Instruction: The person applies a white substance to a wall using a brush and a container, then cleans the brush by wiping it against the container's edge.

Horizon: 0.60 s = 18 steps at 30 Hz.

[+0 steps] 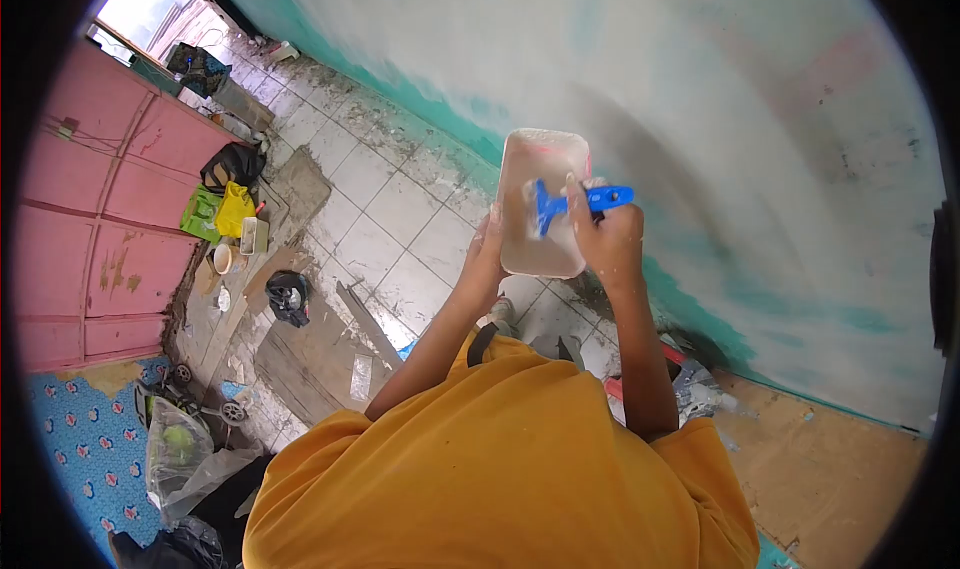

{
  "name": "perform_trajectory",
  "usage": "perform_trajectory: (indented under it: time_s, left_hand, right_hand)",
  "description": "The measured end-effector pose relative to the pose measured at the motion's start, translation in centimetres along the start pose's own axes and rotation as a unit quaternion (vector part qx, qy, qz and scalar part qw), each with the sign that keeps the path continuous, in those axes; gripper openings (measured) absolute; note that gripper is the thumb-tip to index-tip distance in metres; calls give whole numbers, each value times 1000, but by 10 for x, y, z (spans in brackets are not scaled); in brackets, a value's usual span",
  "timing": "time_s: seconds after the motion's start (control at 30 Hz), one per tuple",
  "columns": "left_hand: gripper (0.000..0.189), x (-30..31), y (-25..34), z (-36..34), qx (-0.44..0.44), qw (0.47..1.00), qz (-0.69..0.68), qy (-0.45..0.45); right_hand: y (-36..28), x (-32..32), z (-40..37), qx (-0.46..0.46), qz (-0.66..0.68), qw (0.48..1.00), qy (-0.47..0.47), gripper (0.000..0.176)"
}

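Observation:
My left hand (487, 249) grips the left side of a whitish rectangular tray (545, 262), held up in front of my body. The tray's inside is coated with a pale, wet-looking substance. My right hand (610, 234) is closed around the handle of a blue wide brush (608, 198), with the thumb laid along it. The brush's broad head is inside the tray, its working edge whitish and blurred. Pale specks mark my right hand. A wall (720, 119) with streaky white over teal rises beside the tray on the right.
White floor tiles (405, 204) are stained with debris. Boards (310, 369), a black plastic bag (289, 299), a yellow bag (235, 209) and a small bucket (228, 259) lie left, near a pink wall (130, 199). A wheeled frame (232, 412) stands lower left. A brown board (830, 459) lies lower right.

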<state>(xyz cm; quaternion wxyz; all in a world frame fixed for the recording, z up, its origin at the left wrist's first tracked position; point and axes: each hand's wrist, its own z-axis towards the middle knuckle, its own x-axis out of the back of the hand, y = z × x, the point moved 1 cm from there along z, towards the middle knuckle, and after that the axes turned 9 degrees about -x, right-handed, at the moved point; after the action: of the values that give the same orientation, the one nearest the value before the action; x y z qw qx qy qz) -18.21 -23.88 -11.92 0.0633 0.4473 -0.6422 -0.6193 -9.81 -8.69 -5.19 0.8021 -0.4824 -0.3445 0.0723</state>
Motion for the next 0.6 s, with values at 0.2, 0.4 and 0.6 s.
perform_trajectory:
  time_s: [0.2,0.4,0.6]
  left_hand:
    - [77,5,15,-4,-24,1000,-17,-3]
    - [76,10,4,-4,-13,1000,2,-4]
    - [80,15,2,-8,-11,999,23,-19]
  right_hand:
    - [-1,11,1,-44,-19,999,0,30]
    - [-5,-2,-3,-53,-22,998,-23,28]
    - [-5,2,-8,-45,-41,997,53,24]
